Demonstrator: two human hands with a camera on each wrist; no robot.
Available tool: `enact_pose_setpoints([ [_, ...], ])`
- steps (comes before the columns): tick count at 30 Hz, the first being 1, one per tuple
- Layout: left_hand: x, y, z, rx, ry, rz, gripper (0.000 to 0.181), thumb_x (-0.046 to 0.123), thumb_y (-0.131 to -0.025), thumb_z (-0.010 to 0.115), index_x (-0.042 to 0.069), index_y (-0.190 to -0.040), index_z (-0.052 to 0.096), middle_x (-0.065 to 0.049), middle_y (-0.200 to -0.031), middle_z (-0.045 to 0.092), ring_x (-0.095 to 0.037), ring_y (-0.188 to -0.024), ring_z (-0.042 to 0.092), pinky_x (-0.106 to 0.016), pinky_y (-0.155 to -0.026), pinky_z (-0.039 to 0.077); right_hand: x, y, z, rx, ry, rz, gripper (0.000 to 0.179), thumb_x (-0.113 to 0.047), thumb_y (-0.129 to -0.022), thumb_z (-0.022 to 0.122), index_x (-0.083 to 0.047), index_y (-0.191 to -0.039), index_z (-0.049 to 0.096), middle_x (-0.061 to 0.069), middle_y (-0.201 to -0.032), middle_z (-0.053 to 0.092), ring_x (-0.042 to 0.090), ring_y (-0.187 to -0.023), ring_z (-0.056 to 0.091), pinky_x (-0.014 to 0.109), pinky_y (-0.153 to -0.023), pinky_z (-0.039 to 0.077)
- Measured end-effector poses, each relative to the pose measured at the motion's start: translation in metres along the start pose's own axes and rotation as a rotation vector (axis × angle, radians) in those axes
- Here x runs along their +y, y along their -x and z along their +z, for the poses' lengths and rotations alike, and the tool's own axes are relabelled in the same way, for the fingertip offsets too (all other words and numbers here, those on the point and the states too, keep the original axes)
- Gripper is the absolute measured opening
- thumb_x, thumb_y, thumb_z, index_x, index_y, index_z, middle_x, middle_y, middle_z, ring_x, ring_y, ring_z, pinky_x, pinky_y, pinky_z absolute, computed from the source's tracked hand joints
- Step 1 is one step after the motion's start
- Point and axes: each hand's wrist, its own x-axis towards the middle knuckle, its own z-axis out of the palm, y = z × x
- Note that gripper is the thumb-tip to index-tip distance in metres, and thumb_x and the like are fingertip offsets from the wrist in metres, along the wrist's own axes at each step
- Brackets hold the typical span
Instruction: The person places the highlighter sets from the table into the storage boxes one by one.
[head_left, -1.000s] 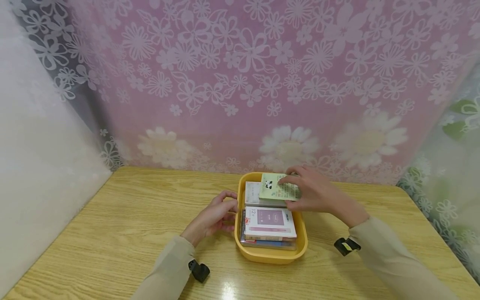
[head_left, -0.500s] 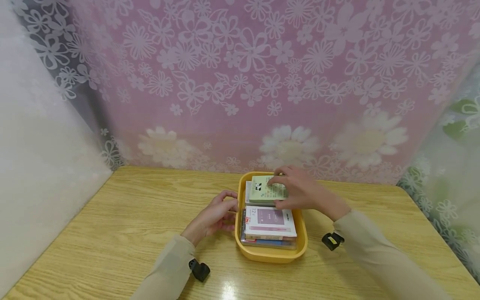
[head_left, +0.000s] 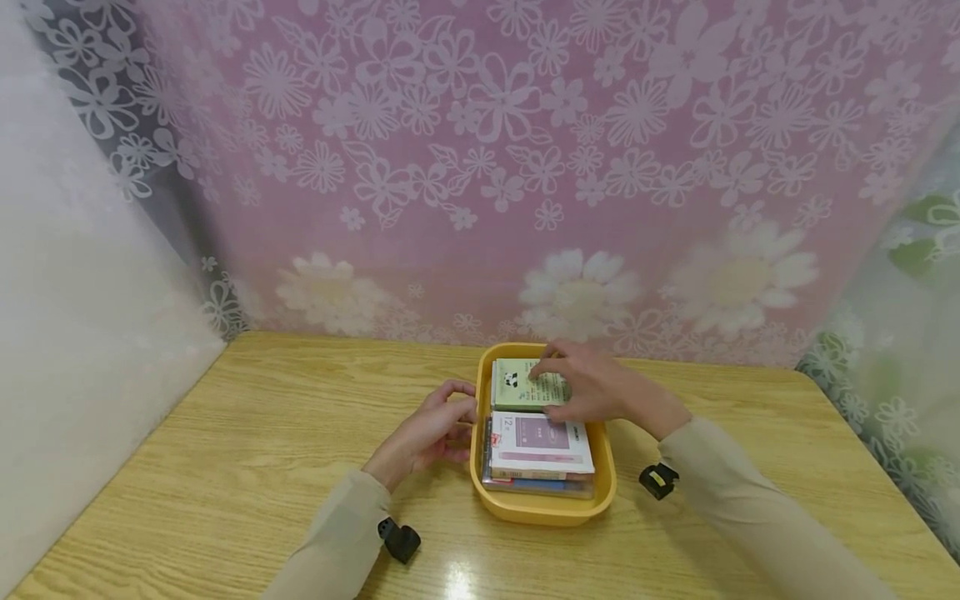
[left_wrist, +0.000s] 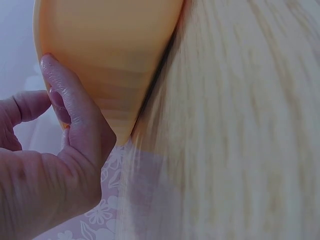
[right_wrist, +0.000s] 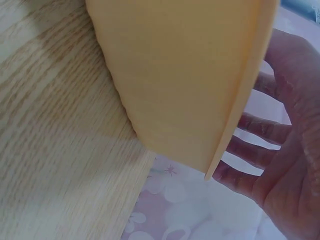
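A yellow plastic basket [head_left: 551, 514] stands on the table in the head view, with flat packs lying inside. At its left rim, my left hand [head_left: 427, 437] pinches the edge between thumb and fingers; the left wrist view shows this hand [left_wrist: 75, 135] against the outer wall. My right hand [head_left: 600, 387] reaches over the far right side and holds a light-green panda-printed pad [head_left: 517, 383] by its right part. That pad lies in the far half, over a grey-white box mostly hidden under it. In the right wrist view the basket wall hides the right fingertips.
In the basket's near half a white box with a purple label [head_left: 540, 442] lies on a clear case [head_left: 540, 486]. The wooden table [head_left: 300, 433] extends on both sides. A pink flowered curtain [head_left: 480, 208] hangs behind its far edge.
My right hand has moved left and slightly down with the green pad, which now covers most of the grey-white box. The left hand has stayed at the rim.
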Motion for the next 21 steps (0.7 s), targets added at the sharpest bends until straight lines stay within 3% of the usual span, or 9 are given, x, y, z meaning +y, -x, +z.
enact_pose_setpoints([
  [10, 0.0014, 0.0034, -0.0001, -0.004, 0.001, -0.004, 0.046, 0.014, -0.089, 0.055, 0.014, -0.133, 0.046, 0.000, -0.086, 0.058, -0.012, -0.066, 0.054, -0.025, -0.052, 0.054, -0.0004, 0.0001, -0.0004, -0.033, -0.008, -0.016, 0.046, -0.033, -0.087, 0.077, -0.018, -0.129, 0.069, 0.018, -0.137, 0.059, 0.036, -0.119, 0.062, 0.054, -0.097, 0.054],
  [21, 0.0016, 0.0048, 0.0014, -0.003, -0.001, -0.008, 0.046, 0.014, -0.089, 0.055, 0.014, -0.133, 0.045, 0.001, -0.084, 0.059, -0.012, -0.066, 0.055, -0.025, -0.053, 0.054, -0.0027, 0.0035, -0.0017, -0.029, -0.029, -0.008, 0.048, -0.036, -0.087, 0.080, -0.017, -0.129, 0.069, 0.017, -0.136, 0.060, 0.034, -0.118, 0.062, 0.054, -0.098, 0.054],
])
